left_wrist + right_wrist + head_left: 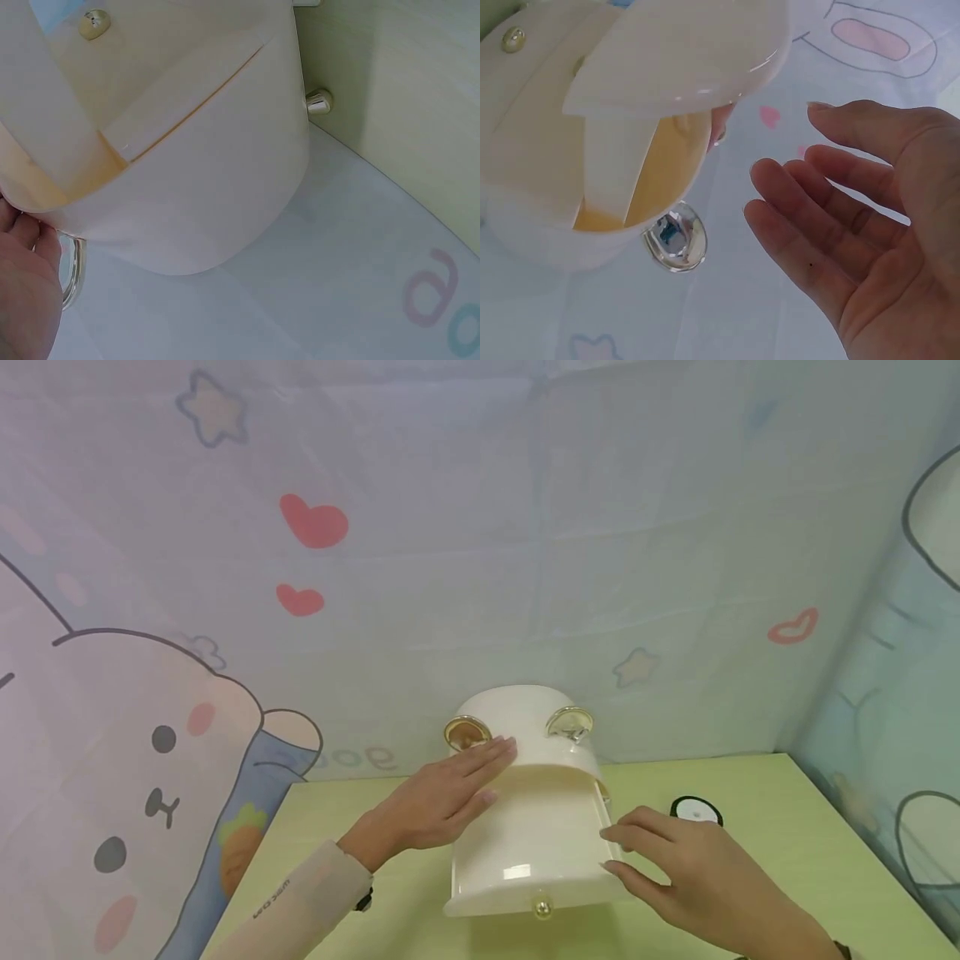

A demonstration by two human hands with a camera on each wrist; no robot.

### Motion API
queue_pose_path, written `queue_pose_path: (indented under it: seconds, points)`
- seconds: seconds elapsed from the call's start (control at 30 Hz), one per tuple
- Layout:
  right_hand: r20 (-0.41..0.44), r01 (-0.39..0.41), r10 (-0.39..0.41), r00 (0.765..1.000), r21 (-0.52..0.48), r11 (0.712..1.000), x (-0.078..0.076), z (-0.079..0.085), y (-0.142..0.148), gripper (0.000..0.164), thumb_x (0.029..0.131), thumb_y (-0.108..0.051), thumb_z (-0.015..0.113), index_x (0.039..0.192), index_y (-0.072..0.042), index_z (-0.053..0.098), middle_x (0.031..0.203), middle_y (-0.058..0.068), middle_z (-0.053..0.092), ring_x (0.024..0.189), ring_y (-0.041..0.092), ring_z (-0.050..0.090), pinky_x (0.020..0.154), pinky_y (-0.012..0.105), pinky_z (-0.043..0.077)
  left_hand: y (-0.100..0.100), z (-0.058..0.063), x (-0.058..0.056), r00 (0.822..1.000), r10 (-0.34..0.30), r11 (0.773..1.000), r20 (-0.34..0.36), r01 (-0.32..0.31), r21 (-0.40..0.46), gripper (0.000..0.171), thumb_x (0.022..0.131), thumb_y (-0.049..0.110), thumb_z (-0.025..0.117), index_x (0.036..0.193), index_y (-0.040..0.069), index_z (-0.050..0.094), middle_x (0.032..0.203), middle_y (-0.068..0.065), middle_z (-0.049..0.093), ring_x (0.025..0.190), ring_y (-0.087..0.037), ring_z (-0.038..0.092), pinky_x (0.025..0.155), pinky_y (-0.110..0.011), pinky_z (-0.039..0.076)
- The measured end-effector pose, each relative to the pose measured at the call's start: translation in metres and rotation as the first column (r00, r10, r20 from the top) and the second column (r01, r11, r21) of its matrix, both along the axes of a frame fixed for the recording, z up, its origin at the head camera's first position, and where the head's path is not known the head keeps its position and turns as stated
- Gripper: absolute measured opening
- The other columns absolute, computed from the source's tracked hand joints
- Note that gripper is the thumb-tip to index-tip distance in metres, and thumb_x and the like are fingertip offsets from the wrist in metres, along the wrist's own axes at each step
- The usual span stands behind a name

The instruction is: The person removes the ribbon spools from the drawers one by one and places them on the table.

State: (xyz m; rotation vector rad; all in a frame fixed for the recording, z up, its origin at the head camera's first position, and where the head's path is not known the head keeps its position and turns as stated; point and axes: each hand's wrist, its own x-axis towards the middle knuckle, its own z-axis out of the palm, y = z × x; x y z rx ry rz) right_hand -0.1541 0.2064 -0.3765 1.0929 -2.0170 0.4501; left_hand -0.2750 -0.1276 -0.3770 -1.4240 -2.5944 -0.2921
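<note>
Head view, the drawer [528, 839] is jutting from the cabinet's [517, 703] front; left wrist view, the left hand [26, 289] is touching the cabinet's rim, fingers outstretched; right wrist view, the right hand [885, 277] is hanging loose, empty, beside the drawer.

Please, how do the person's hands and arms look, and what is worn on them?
The left hand and right hand wear no gloves. The left sleeve is pale, with small dark lettering. A dark piece shows beside it, another behind the right hand; both unclear.
</note>
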Motion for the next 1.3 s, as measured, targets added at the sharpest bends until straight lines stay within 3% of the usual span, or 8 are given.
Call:
queue_pose_path:
  seconds: [0.3,0.57,0.83,1.07,1.3]
  points:
    - [-0.049,-0.029,0.031,0.998,0.045,0.999,0.018,-0.01,-0.019,0.038,0.112,-0.039,0.045,0.107,-0.016,0.074,0.099,-0.006,0.07,0.073,0.003,0.066,0.065,0.011,0.054,0.001,-0.001,0.001,1.0,-0.001,1.0,-0.012,0.001,0.005,0.06,0.115,0.037,0.035,0.17,0.022,0.017,0.177,0.003,0.02,0.165,-0.018,0.023,0.131,-0.045,0.032]
    - [-0.12,-0.079,0.082,0.989,0.025,0.997,0.025,-0.028,-0.041,0.027,0.11,-0.023,0.048,0.103,-0.013,0.072,0.104,-0.004,0.066,0.085,0.007,0.062,0.066,0.011,0.053,0.0,-0.001,0.001,1.0,-0.002,1.0,-0.012,0.002,0.011,0.06,0.115,0.037,0.035,0.17,0.023,0.017,0.177,0.003,0.02,0.165,-0.017,0.022,0.131,-0.044,0.033]
    - [-0.26,-0.035,0.054,0.964,0.076,0.997,0.027,-0.053,-0.057,0.033,0.109,-0.032,0.05,0.102,-0.01,0.073,0.1,0.001,0.067,0.086,0.014,0.061,0.072,0.022,0.056,0.0,-0.001,0.001,1.0,-0.002,1.0,-0.024,0.002,0.014,0.06,0.115,0.037,0.035,0.17,0.023,0.017,0.177,0.004,0.02,0.164,-0.016,0.022,0.131,-0.044,0.033]
    - [-0.221,0.036,-0.015,0.975,0.094,0.995,0.033,-0.076,-0.065,0.043,0.11,-0.041,0.047,0.104,-0.009,0.076,0.099,-0.001,0.069,0.083,0.01,0.063,0.066,0.02,0.056,0.001,-0.001,0.002,1.0,0.0,1.0,-0.012,0.001,0.012,0.06,0.115,0.036,0.036,0.17,0.022,0.017,0.177,0.003,0.02,0.165,-0.018,0.023,0.131,-0.045,0.032]
    - [-0.335,0.086,-0.059,0.94,0.066,0.994,0.028,-0.088,-0.072,0.052,0.111,-0.044,0.045,0.114,-0.003,0.077,0.109,0.009,0.077,0.088,0.018,0.075,0.067,0.028,0.063,0.002,-0.001,0.002,1.0,-0.002,1.0,-0.015,0.002,0.021,0.061,0.115,0.036,0.037,0.17,0.021,0.018,0.177,0.002,0.021,0.164,-0.019,0.024,0.131,-0.046,0.032]
